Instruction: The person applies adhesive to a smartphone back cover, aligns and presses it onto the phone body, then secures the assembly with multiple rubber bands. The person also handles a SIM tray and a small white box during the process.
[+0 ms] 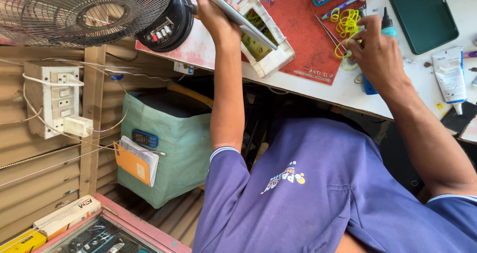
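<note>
while you lean over the white worktable (pixel 318 91), the red anti-slip mat (pixel 303 29) lies between your hands with a white open box (pixel 271 59) at its near-left corner. your left hand (pixel 211 12) is closed around a slim silver phone (pixel 241 19), held edge-up and tilted just over that box. your right hand (pixel 375 51) curls around a small blue-tipped bottle (pixel 386 27), fingers down by the yellow rubber bands (pixel 346 22) and thin tweezers (pixel 328 34) on the mat's right edge.
</note>
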`<state>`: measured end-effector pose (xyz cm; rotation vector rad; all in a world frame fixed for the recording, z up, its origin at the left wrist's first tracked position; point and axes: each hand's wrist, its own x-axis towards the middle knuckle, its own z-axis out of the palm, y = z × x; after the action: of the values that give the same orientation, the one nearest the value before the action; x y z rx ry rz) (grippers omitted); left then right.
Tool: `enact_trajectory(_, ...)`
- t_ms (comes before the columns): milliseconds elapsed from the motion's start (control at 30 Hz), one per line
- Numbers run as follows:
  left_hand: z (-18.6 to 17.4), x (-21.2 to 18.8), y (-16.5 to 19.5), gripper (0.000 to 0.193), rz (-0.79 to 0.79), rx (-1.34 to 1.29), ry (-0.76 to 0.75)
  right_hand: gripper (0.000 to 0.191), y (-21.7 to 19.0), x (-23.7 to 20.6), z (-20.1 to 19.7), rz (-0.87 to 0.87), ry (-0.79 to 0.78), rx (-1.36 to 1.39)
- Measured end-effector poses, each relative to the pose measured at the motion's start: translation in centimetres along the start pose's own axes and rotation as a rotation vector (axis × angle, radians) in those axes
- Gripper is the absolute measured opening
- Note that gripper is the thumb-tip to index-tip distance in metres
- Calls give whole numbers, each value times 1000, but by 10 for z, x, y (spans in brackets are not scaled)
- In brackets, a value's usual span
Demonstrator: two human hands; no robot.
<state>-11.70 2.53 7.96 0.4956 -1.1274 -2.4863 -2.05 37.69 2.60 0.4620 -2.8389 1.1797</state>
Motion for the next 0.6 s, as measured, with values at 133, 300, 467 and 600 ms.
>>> enact_trajectory(133, 1, 5, -9, 54, 195, 188, 113, 29, -5, 3, 2, -145, 78, -272)
enact_trajectory(300, 12, -7, -30, 55, 353, 388, 122, 19, 1, 11, 12, -297, 177, -456)
enact_trajectory(467, 20, -17, -35, 48, 448, 670, 79, 15, 3, 9, 15, -272, 177, -450)
enact_trajectory(600, 19, -12, -34, 44, 518, 830, 59, 20, -11, -4, 19, -226, 133, -349)
